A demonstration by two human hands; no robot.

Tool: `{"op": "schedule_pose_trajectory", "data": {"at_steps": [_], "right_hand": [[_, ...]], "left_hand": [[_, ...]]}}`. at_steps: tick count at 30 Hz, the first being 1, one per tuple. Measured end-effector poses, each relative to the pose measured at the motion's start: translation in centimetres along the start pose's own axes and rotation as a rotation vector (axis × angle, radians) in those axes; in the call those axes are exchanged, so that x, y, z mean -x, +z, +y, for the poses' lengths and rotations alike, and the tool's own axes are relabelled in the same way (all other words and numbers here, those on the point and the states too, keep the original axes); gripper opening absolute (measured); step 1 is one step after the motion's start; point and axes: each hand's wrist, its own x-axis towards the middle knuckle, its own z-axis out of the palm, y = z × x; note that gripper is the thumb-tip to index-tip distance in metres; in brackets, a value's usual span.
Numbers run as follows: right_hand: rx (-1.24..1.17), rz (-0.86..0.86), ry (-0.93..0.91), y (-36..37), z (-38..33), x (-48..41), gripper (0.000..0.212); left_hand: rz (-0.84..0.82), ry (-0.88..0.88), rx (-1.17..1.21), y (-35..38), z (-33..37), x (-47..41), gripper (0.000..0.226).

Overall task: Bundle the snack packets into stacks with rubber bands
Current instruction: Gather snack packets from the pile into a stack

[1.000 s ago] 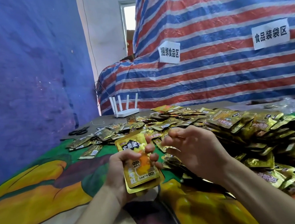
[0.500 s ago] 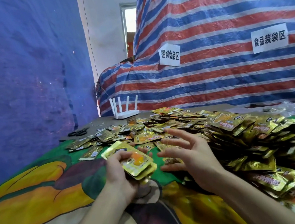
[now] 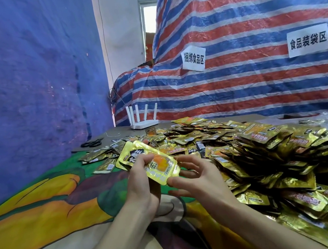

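My left hand [image 3: 142, 182] grips a small stack of gold snack packets [image 3: 154, 163], tilted with its printed face up, thumb across the top. My right hand [image 3: 195, 176] sits just right of the stack, fingers loosely spread, its thumb touching the stack's lower right corner. A large heap of loose gold snack packets [image 3: 268, 152] covers the table to the right and behind. I see no rubber band in this view.
A colourful printed cloth [image 3: 45, 215] covers the table in front. Black scissors [image 3: 91, 143] and a white router [image 3: 143, 118] stand at the far left end. A blue wall rises on the left, a striped tarp [image 3: 250, 27] behind.
My left hand has lifted and tilted the stack from upright to flatter. My right hand opened from a curled pose and came back in under the stack's right corner.
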Motion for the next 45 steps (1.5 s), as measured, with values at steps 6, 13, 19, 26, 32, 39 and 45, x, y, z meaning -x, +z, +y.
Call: {"op": "schedule_pose_trajectory", "data": {"at_steps": [6, 13, 19, 26, 32, 39, 45], "right_hand": [[0.080, -0.003, -0.047, 0.2, 0.3, 0.1, 0.095], [-0.291, 0.019, 0.001, -0.4, -0.9, -0.5, 0.054], [-0.210, 0.047, -0.077, -0.1, -0.8, 0.0, 0.058], [-0.151, 0.035, -0.119, 0.2, -0.7, 0.2, 0.068], [-0.071, 0.065, -0.180, -0.3, -0.9, 0.2, 0.064], [0.120, 0.107, -0.257, -0.5, -1.0, 0.4, 0.059], [0.006, 0.121, -0.133, -0.6, -0.6, -0.3, 0.035]], "left_hand": [[0.146, -0.036, -0.124, 0.4, -0.9, 0.0, 0.019], [0.261, 0.053, -0.035, -0.2, 0.0, -0.4, 0.029], [0.268, 0.051, -0.072, 0.2, -0.1, 0.1, 0.022], [0.186, 0.057, -0.095, 1.0, -0.6, 0.7, 0.021], [-0.037, -0.047, -0.160, 0.7, -0.9, 1.2, 0.032], [-0.125, -0.073, -0.285, 0.4, -1.3, 0.8, 0.037], [-0.247, -0.153, -0.087, 0.4, -1.1, 1.0, 0.028]]}}
